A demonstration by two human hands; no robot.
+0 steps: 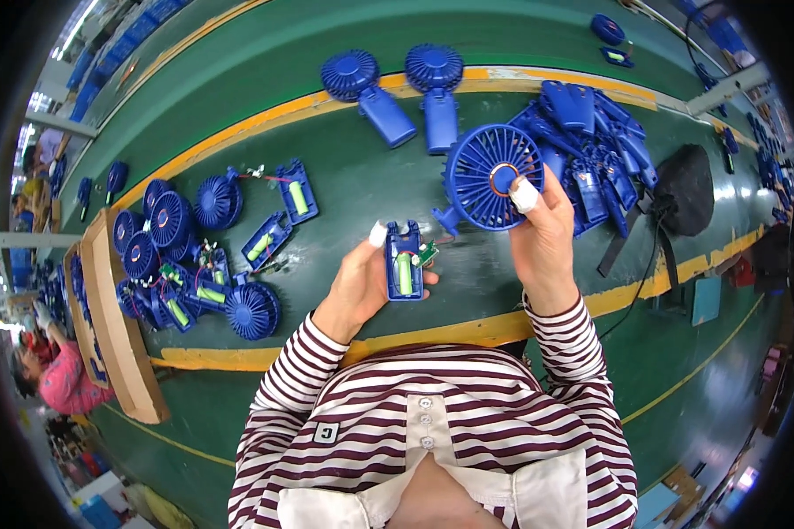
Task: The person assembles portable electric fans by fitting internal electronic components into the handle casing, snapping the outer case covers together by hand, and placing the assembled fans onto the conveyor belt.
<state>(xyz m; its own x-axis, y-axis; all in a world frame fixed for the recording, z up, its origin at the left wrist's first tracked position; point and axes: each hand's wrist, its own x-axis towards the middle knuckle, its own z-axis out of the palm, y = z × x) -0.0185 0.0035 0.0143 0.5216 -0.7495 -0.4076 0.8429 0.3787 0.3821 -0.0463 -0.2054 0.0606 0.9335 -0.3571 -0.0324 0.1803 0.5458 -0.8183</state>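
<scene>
In my left hand (357,286) I hold a blue fan handle housing (391,280), its inside facing up. A light green battery (405,273) lies in it, and a small green circuit board (427,254) sticks out at its right side. My right hand (545,234) grips a round blue fan head (485,189) with a spoked grille, the thumb on its copper-coloured centre ring. The fan head is to the right of the housing and a little farther away. White wrapping covers both thumb tips.
Two closed blue fans (438,110) lie at the far side. Blue handle shells (582,132) are heaped at right, beside a black bag (685,189). Several open fans with batteries (172,229) lie at left near a cardboard box (119,326). A person in pink (66,375) is farther left.
</scene>
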